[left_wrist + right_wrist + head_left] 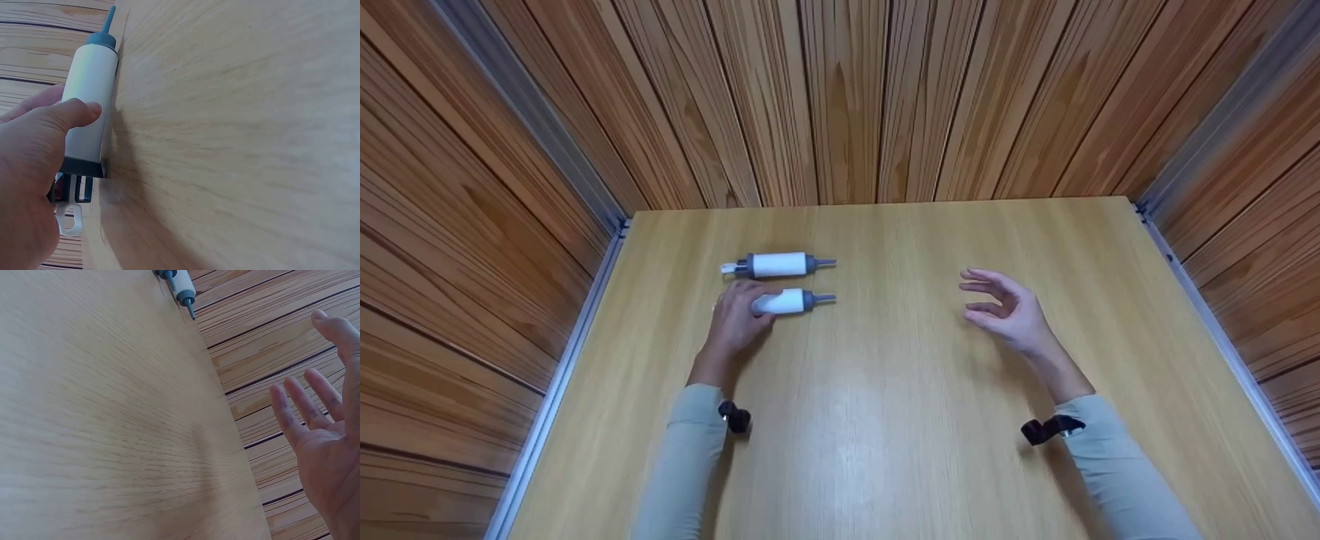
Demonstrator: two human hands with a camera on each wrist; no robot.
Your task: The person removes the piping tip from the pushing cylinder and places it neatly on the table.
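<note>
Two syringe-like white tubes lie side by side at the left of the table, each with a grey cap and thin grey nozzle pointing right. My left hand (pixel 739 311) grips the nearer tube (pixel 784 301) around its back half, covering its rear end in the head view. In the left wrist view, the thumb lies across the gripped tube (pixel 90 84); a dark frame and white ring handle show at its rear. Just behind it, the farther tube (pixel 780 264) lies untouched. My right hand (pixel 1009 309) hovers over the table's right side, fingers apart and loosely bent, holding nothing.
A light wooden table (pixel 885 420) spans the work area. Wood-plank walls (pixel 847 105) stand at the back and both sides, with metal rails (pixel 562 360) along the table's side edges. Small black cameras (pixel 735 417) are strapped to both wrists.
</note>
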